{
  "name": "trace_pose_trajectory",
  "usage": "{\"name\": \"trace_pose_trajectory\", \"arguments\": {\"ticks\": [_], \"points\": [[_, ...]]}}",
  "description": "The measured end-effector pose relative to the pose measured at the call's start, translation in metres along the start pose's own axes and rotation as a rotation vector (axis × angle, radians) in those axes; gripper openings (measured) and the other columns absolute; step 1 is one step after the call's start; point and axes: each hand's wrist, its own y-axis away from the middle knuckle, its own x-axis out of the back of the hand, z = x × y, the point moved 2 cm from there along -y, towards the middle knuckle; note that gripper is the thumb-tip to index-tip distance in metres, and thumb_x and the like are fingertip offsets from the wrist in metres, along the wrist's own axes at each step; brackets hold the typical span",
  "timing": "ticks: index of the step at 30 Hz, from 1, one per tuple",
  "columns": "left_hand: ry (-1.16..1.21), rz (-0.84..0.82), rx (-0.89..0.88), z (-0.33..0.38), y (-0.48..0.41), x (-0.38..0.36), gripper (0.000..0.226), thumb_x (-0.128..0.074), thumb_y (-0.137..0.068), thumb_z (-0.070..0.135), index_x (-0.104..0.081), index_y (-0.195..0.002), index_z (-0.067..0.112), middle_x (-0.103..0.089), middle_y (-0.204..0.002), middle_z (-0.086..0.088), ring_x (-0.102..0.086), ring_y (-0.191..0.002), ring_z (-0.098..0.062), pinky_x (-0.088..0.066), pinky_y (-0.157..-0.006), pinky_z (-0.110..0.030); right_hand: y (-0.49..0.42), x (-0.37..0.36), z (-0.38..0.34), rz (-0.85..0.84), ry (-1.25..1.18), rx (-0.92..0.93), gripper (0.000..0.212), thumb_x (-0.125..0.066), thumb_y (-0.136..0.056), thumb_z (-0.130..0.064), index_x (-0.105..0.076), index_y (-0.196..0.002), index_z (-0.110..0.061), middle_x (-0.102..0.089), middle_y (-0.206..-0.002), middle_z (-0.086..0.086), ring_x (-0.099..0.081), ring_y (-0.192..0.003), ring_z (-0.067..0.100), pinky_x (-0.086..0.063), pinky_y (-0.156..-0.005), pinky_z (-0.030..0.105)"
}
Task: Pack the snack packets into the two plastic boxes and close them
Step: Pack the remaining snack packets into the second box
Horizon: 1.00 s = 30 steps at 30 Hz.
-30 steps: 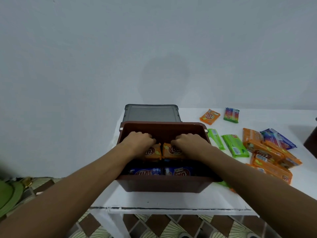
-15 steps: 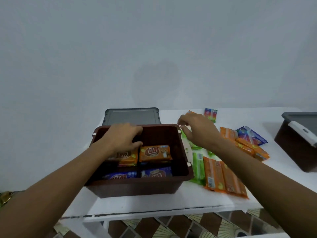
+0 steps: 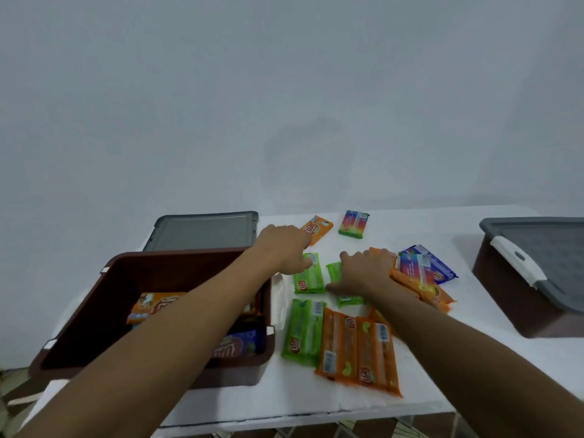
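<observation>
Now, left hand: fingers bent onto a green packet, grip unclear.
Right hand: fingers spread flat on second green packet.
Open box: desk's 8 o'clock, partly filled.
Closed box: 3 o'clock.
Orange packets: 5 o'clock, lying loose.

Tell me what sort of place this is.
Probably a room in a home: a plain painted wall, a white table set against it, and patterned floor tiles below.

No print on the snack packets is legible
</observation>
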Motion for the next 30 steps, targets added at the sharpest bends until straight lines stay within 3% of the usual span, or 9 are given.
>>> {"name": "trace_pose_trajectory", "arguments": {"ticks": [3, 6, 9, 11, 14, 18, 22, 27, 30], "points": [[0.0, -0.105, 0.077, 0.007, -0.013, -0.004, 0.049, -0.05, -0.091, 0.054, -0.048, -0.128, 0.023, -0.054, -0.124, -0.007, -0.056, -0.109, -0.028, -0.039, -0.08, -0.036, -0.008, -0.001, 0.0, 0.013, -0.204, -0.009, 0.09, -0.065, -0.066, -0.07, -0.037, -0.135, -0.019, -0.06, -0.118, 0.006, -0.056, -0.11, 0.029, -0.038, -0.096, 0.048], [0.024, -0.208, 0.135, 0.015, -0.029, -0.01, 0.05, -0.054, -0.089, 0.052, -0.049, -0.127, 0.019, -0.053, -0.123, -0.009, -0.056, -0.107, -0.028, -0.041, -0.077, -0.036, -0.013, 0.011, 0.019, 0.006, -0.587, -0.055, 0.099, -0.072, -0.069, -0.058, -0.02, -0.145, -0.022, -0.058, -0.117, 0.008, -0.058, -0.103, 0.028, -0.047, -0.073, 0.034], [0.105, -0.29, 0.191, 0.026, -0.045, -0.018, 0.055, -0.06, -0.087, 0.052, -0.052, -0.126, 0.014, -0.056, -0.126, -0.009, -0.057, -0.107, -0.027, -0.046, -0.079, -0.035, -0.018, 0.029, 0.05, 0.064, -0.907, -0.077, 0.081, -0.078, -0.066, -0.046, -0.037, -0.134, -0.028, -0.059, -0.114, 0.005, -0.058, -0.1, 0.024, -0.053, -0.082, 0.038], [0.153, -0.327, 0.228, 0.037, -0.053, -0.021, 0.065, -0.06, -0.087, 0.055, -0.049, -0.135, 0.011, -0.054, -0.133, -0.01, -0.055, -0.117, -0.028, -0.045, -0.087, -0.035, -0.017, 0.035, 0.072, 0.079, -0.92, -0.038, 0.066, -0.084, -0.063, -0.04, -0.051, -0.116, -0.023, -0.059, -0.11, 0.002, -0.057, -0.093, 0.018, -0.051, -0.074, 0.032], [0.223, -0.336, 0.3, 0.053, -0.059, -0.034, 0.088, -0.058, -0.082, 0.067, -0.036, -0.144, 0.007, -0.047, -0.142, -0.013, -0.048, -0.127, -0.03, -0.043, -0.096, -0.038, -0.004, 0.032, 0.097, 0.063, -0.795, 0.031, 0.054, -0.088, -0.058, -0.041, -0.054, -0.093, -0.017, -0.057, -0.09, -0.001, -0.05, -0.074, 0.012, -0.039, -0.056, 0.026], [0.247, -0.217, 0.37, 0.059, -0.066, -0.062, 0.094, -0.075, -0.073, 0.054, -0.031, -0.144, 0.011, -0.045, -0.133, -0.016, -0.046, -0.123, -0.03, -0.046, -0.088, -0.035, 0.002, 0.009, 0.126, 0.001, -0.809, 0.017, 0.047, -0.086, -0.059, -0.048, -0.052, -0.076, -0.019, -0.056, -0.074, -0.004, -0.051, -0.064, 0.012, -0.038, -0.053, 0.026], [0.306, -0.272, 0.445, 0.049, -0.067, -0.068, 0.098, -0.067, -0.08, 0.038, -0.008, -0.153, 0.012, -0.049, -0.128, -0.016, -0.051, -0.118, -0.032, -0.047, -0.079, -0.034, 0.005, -0.006, 0.137, -0.199, -0.805, 0.02, 0.036, -0.078, -0.073, -0.046, -0.053, -0.078, -0.021, -0.061, -0.087, -0.002, -0.056, -0.079, 0.014, -0.041, -0.063, 0.027], [0.558, -0.209, 0.513, 0.036, -0.07, -0.042, 0.05, -0.053, -0.091, 0.018, -0.038, -0.135, 0.002, -0.054, -0.126, -0.016, -0.057, -0.114, -0.031, -0.049, -0.085, -0.034, 0.009, -0.003, 0.135, -0.278, -0.799, 0.01, 0.027, -0.067, -0.081, -0.037, -0.047, -0.084, -0.019, -0.058, -0.094, 0.004, -0.051, -0.082, 0.016, -0.04, -0.068, 0.029], [0.957, -0.248, 0.492, 0.025, -0.069, -0.028, 0.028, -0.049, -0.093, 0.013, -0.055, -0.118, 0.003, -0.066, -0.112, -0.017, -0.068, -0.096, -0.029, -0.057, -0.083, -0.038, 0.013, -0.001, 0.133, -0.271, -0.863, -0.002, 0.029, -0.063, -0.083, -0.03, -0.048, -0.106, -0.022, -0.057, -0.109, 0.005, -0.053, -0.092, 0.015, -0.045, -0.074, 0.03]]}}
